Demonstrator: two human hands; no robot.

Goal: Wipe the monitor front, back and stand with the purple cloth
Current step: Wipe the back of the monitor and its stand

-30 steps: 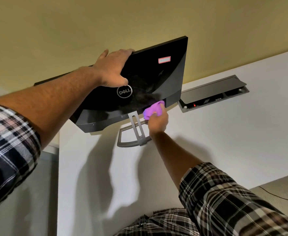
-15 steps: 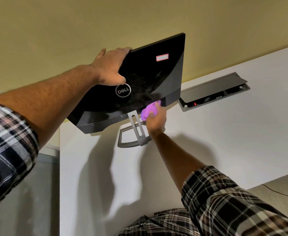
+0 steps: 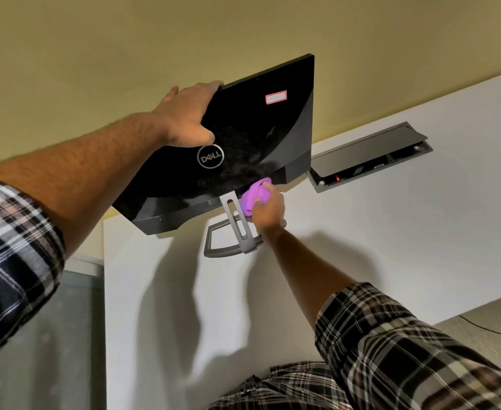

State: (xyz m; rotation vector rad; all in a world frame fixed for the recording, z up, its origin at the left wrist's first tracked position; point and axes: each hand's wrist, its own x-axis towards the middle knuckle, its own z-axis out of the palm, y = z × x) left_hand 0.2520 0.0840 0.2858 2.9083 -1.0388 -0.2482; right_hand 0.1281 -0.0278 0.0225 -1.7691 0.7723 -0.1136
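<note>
Nearest the camera, two forearms in rolled plaid sleeves reach out over the white desk (image 3: 391, 217) toward the glossy black flat monitor (image 3: 252, 137), which stands on the desk with its back panel facing the person. Just in front of the monitor's lower edge, the right hand (image 3: 268, 213) holds the bunched purple cloth (image 3: 255, 196), its fingers curled round the wad, and presses it against the bottom of the back panel right beside the grey metal stand (image 3: 237, 229). Higher up on the monitor, the left hand (image 3: 188, 113) grips the top edge, thumb on the back panel above the round logo and the other fingers hooked over the rim, steadying the monitor. Beyond the monitor's right side, a grey cable hatch (image 3: 370, 158) sits open in the desk before the yellow wall. Judging by this, the back is being wiped now; dusty smears on the panel suggest it is unfinished. The stand appears yet to be done, and the front is hidden, so its state cannot be told.
</note>
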